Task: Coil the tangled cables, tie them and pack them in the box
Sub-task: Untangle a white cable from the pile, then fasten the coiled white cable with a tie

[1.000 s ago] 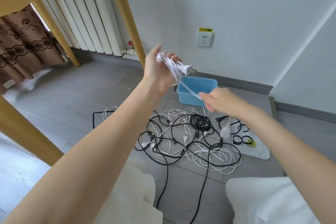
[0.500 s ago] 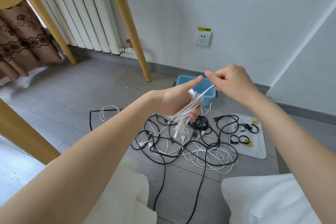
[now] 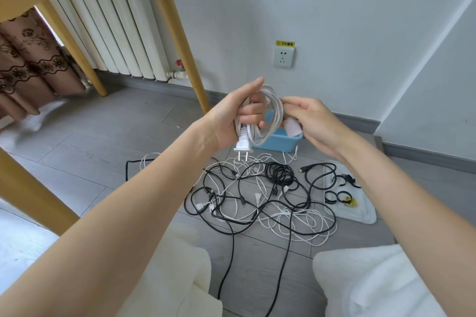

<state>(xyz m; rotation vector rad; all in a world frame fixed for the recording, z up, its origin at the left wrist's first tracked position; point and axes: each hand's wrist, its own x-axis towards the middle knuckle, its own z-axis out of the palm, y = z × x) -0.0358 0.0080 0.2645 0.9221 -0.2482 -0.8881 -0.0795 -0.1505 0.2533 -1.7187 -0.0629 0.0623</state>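
My left hand [image 3: 233, 117] grips a coil of white power cable [image 3: 271, 116], raised in front of me; its two-pin plug [image 3: 242, 148] hangs down below the palm. My right hand [image 3: 313, 121] pinches the right side of the same coil, with a white block at the cable's end [image 3: 293, 128] under its fingers. Behind the hands a blue plastic box [image 3: 280, 142] stands on the floor near the wall, partly hidden. A tangle of black and white cables [image 3: 260, 195] lies on the grey floor below.
A white tray [image 3: 360, 210] with black cable ties sits right of the tangle. Wooden table legs [image 3: 180, 41] rise at left, a radiator [image 3: 113, 33] behind them. A wall socket [image 3: 283, 57] is above the box. My knees in white cloth [image 3: 373, 280] fill the bottom.
Both hands rose and came together. The loose strand my right hand was pulling out is now wound onto the coil, and the plug hangs straight down from my left hand.
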